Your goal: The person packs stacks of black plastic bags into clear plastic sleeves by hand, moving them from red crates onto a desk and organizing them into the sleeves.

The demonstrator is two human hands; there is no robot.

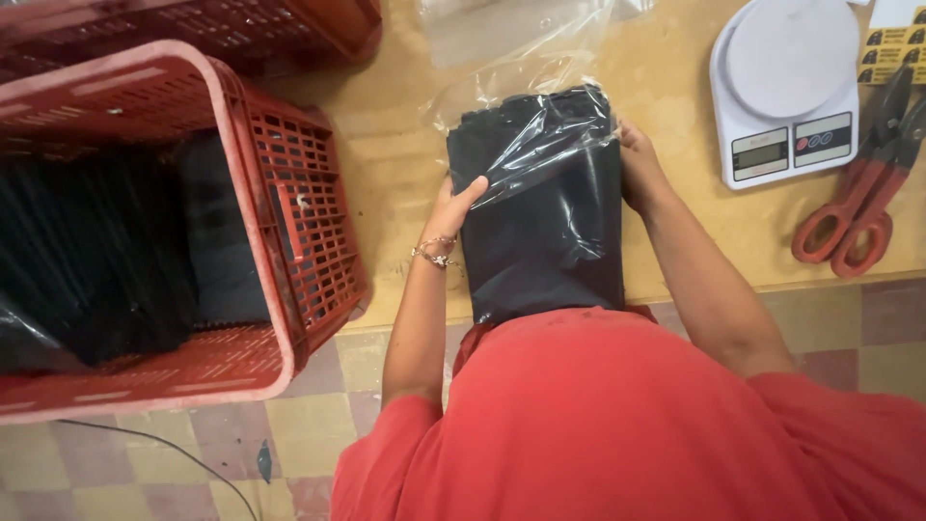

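— What's nearest?

— A red shirt, and past it both forearms reaching onto the wooden table.

— What do the hands grip?

— A folded stack of black fabric at the table's near edge, partly inside a clear plastic bag. The left hand presses its left side, thumb on top, a bracelet on the wrist. The right hand clasps the right side; its fingers are hidden behind the stack.

— And beside it?

— Left, a red crate with more dark fabric inside. Farther right, a white kitchen scale and red-handled scissors.
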